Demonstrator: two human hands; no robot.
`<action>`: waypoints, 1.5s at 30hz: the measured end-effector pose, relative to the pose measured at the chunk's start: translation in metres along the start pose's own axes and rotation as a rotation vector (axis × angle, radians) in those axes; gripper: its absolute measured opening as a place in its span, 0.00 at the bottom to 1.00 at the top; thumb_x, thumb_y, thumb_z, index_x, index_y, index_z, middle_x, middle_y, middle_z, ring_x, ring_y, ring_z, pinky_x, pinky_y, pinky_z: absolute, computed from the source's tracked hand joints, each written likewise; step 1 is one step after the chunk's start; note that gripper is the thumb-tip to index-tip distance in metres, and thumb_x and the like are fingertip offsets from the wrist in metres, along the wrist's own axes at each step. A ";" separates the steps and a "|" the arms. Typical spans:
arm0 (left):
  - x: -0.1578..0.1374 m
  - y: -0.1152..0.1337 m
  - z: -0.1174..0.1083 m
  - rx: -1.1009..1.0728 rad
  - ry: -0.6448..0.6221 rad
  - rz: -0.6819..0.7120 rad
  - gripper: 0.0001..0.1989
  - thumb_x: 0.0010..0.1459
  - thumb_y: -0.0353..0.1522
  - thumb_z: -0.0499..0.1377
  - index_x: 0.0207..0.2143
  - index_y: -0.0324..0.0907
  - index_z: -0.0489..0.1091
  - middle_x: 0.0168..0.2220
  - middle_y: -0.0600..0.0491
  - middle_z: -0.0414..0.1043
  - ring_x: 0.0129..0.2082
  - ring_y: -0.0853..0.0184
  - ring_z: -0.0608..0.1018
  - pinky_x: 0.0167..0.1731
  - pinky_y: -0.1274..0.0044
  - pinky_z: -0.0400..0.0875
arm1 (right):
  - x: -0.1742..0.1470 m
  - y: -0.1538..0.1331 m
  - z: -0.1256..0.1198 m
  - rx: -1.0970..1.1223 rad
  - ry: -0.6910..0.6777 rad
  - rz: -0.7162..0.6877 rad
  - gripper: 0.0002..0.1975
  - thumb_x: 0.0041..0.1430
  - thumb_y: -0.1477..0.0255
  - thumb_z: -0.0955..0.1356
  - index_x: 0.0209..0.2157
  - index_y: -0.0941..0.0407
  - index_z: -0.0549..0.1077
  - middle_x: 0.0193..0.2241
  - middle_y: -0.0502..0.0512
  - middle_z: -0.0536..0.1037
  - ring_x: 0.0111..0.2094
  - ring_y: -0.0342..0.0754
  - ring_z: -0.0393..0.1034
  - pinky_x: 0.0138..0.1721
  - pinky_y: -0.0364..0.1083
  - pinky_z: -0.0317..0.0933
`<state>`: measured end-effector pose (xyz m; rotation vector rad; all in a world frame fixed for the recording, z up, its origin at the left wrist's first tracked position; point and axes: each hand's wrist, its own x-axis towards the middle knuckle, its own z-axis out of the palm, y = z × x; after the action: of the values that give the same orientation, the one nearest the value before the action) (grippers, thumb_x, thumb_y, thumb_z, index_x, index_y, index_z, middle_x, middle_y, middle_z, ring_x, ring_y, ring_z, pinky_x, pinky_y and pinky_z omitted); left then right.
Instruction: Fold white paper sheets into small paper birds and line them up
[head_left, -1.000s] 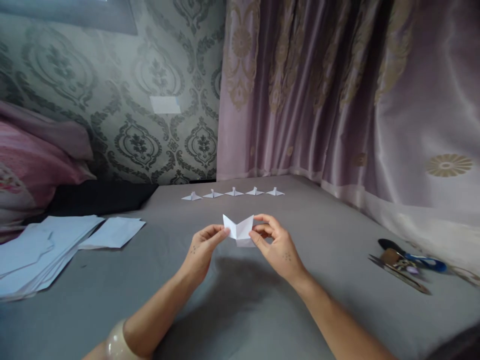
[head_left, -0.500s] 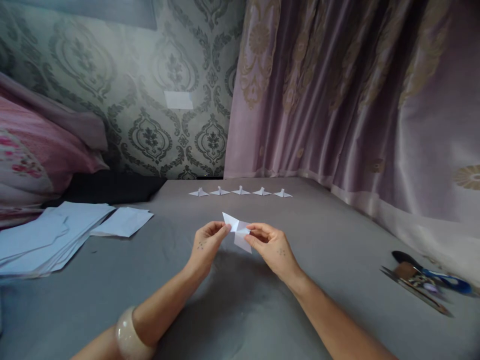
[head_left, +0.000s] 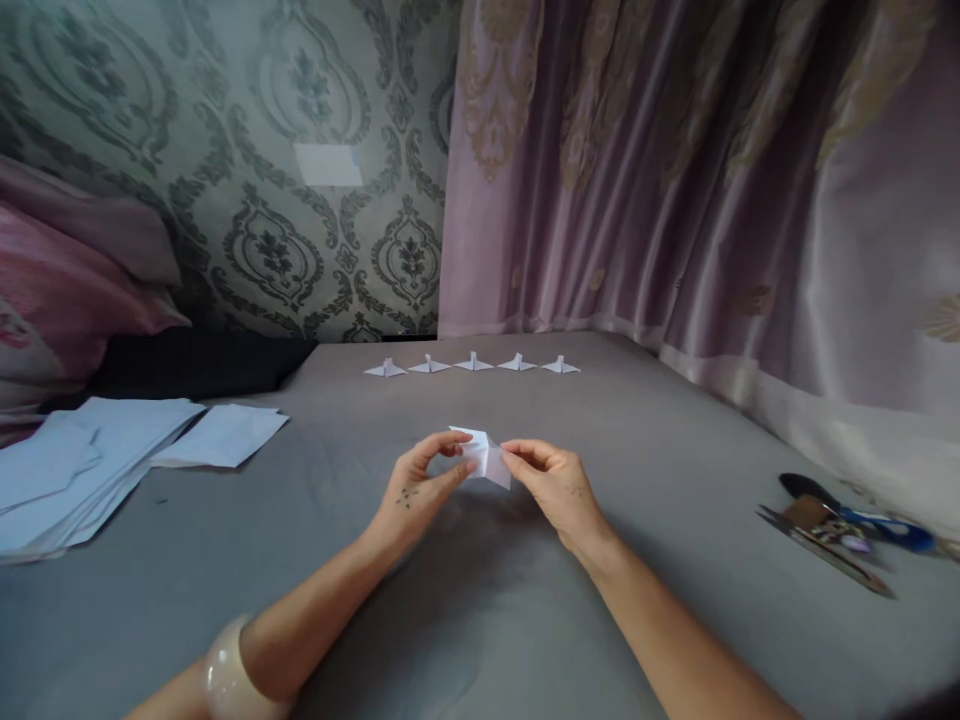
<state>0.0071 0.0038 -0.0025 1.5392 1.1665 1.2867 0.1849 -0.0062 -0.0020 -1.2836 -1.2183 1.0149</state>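
Note:
Between my two hands is a small white folded paper (head_left: 487, 462), creased down its middle and held above the grey surface. My left hand (head_left: 421, 484) pinches its left side, thumb in front and fingers behind the top edge. At the right edge, my right hand (head_left: 553, 484) grips the paper between thumb and forefinger. Beyond the hands, several small folded white paper figures (head_left: 473, 363) stand in a row, each with pointed sides and a raised middle.
Stacked white sheets (head_left: 90, 470) lie at the left, beside a smaller pile of paper (head_left: 225, 437). A black cloth (head_left: 195, 362) is behind them. On the right are scissors with a blue handle (head_left: 892, 530) and a pointed tool (head_left: 825, 553). A curtain (head_left: 600, 200) borders the right side.
The paper has turned, and its upper-left point and lower flap now look more folded together. My left fingers have shifted onto its top edge. The whole view has moved slightly.

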 end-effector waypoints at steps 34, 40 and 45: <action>-0.004 0.002 0.001 -0.036 -0.157 0.032 0.04 0.54 0.33 0.63 0.31 0.44 0.77 0.30 0.55 0.73 0.32 0.69 0.71 0.37 0.78 0.64 | -0.013 -0.010 0.000 -0.197 -0.112 -0.200 0.05 0.56 0.72 0.69 0.33 0.52 0.78 0.31 0.49 0.78 0.32 0.43 0.70 0.35 0.42 0.63; -0.004 0.003 0.001 0.013 -0.177 0.065 0.04 0.55 0.34 0.62 0.30 0.43 0.77 0.30 0.53 0.70 0.33 0.68 0.70 0.39 0.76 0.64 | -0.013 -0.007 0.000 -0.194 -0.120 -0.274 0.05 0.56 0.74 0.69 0.33 0.53 0.78 0.31 0.49 0.76 0.33 0.42 0.70 0.35 0.41 0.62; -0.002 0.001 -0.003 0.005 -0.191 0.103 0.04 0.53 0.34 0.64 0.29 0.43 0.76 0.41 0.50 0.67 0.45 0.64 0.70 0.50 0.72 0.60 | -0.012 -0.010 -0.004 -0.266 -0.182 -0.245 0.04 0.57 0.72 0.68 0.32 0.51 0.77 0.32 0.49 0.73 0.33 0.41 0.69 0.34 0.41 0.61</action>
<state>0.0040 0.0016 -0.0018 1.7044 0.9811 1.1743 0.1864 -0.0193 0.0071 -1.2235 -1.6513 0.8236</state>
